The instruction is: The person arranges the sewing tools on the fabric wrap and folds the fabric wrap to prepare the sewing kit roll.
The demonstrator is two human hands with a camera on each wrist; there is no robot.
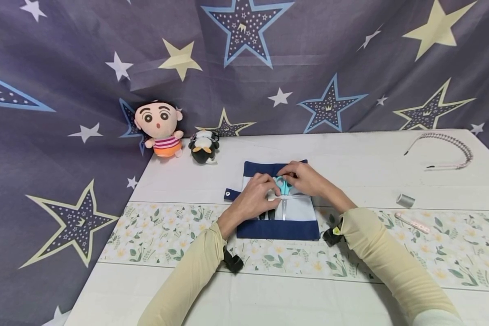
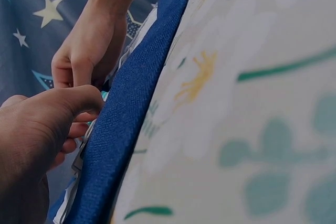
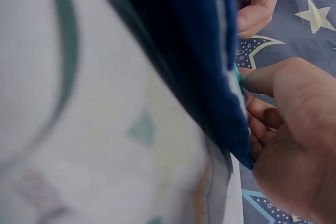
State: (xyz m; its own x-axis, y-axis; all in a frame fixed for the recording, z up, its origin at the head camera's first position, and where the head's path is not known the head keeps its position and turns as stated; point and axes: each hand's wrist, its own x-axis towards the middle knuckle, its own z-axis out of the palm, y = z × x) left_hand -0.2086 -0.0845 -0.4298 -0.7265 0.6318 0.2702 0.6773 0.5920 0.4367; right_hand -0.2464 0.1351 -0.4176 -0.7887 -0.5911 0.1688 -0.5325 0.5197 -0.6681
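A navy-and-white fabric tool roll [image 1: 277,230] lies unfolded on the table, its snap tab [image 1: 231,194] sticking out to the left. Teal-handled scissors [image 1: 284,186] lie on its white inside, blades toward the near navy flap. My right hand [image 1: 305,179] pinches the scissors' handle from the right. From the left, my left hand [image 1: 256,194] curls thumb and forefinger at the white band [image 1: 296,197] that crosses the roll over the scissors. Dark slim tools [image 1: 271,214] show beneath the left hand, partly hidden. In both wrist views the navy edge hides most of the fingertips.
A plush doll [image 1: 163,129] and a penguin plush [image 1: 203,147] sit at the back left. To the right are a grey thread spool [image 1: 405,200], a pink-and-white stick-like item [image 1: 412,222] and a headband [image 1: 452,149]. A floral strip [image 1: 167,231] runs across the white table.
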